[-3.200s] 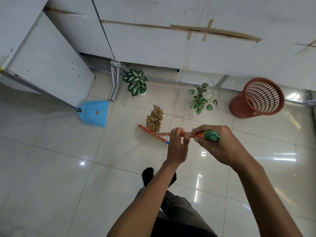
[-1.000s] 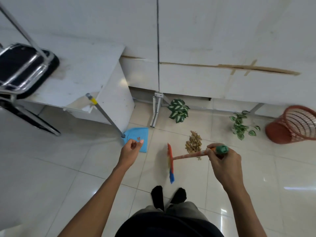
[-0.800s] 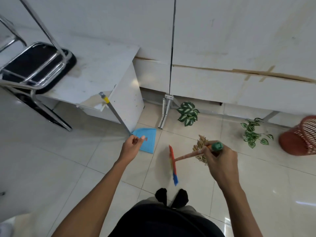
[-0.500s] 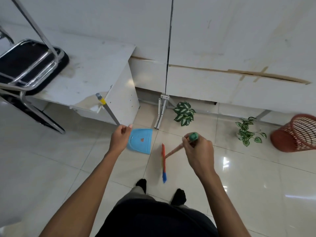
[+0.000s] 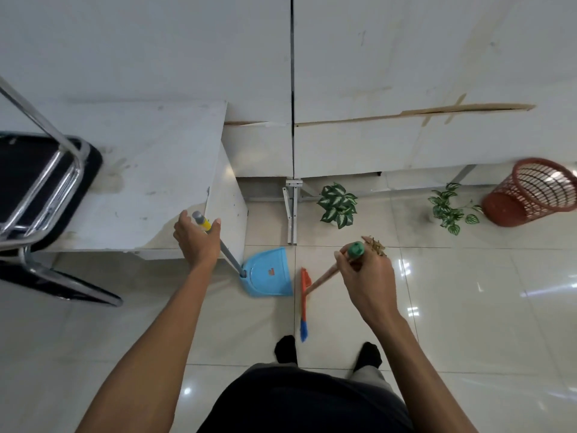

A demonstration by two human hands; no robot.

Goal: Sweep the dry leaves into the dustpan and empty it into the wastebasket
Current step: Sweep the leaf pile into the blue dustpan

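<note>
— While the left hand (image 5: pixel 197 242) sits at the top of the dustpan's long grey metal handle (image 5: pixel 222 247), how do its fingers stand?

— Spread, thumb one side, fingers the other, cupped about the yellow band near the handle's tip. Whether they press the handle, cannot tell. Not clenched.

— Dustpan itself?

— Light blue plastic dustpan (image 5: pixel 268 272), flat on the glossy cream floor tiles (image 5: pixel 468 307), just beside the corner of the white scuffed table (image 5: pixel 150 170). Handle rises tilted, up and left, from its back edge.

— Right hand?

— Right hand (image 5: pixel 368 273) clenched round the orange broom stick, just below its green end cap (image 5: pixel 356 249). Broom head (image 5: pixel 304 303), orange with blue bristles at the near end, touches the floor just right of the dustpan, narrow gap between.

— Leaves?

— Small pile of dry brown leaves (image 5: pixel 376 244) on the tile, mostly hidden behind the right hand; only the far edge shows. Apart from the dustpan, on the far side of the broom.

— Wastebasket?

— Red-brown plastic lattice wastebasket (image 5: pixel 530 190), far right by the wall, well apart from leaves and dustpan. Appears tilted in this wide view.

— Anything else?

— Two small green-and-white potted plants, one (image 5: pixel 338 204) by the white metal bracket, one (image 5: pixel 449 209) nearer the basket. Black chrome-framed chair (image 5: pixel 40 179) at left. Two black-socked feet near the broom's blue end.
</note>
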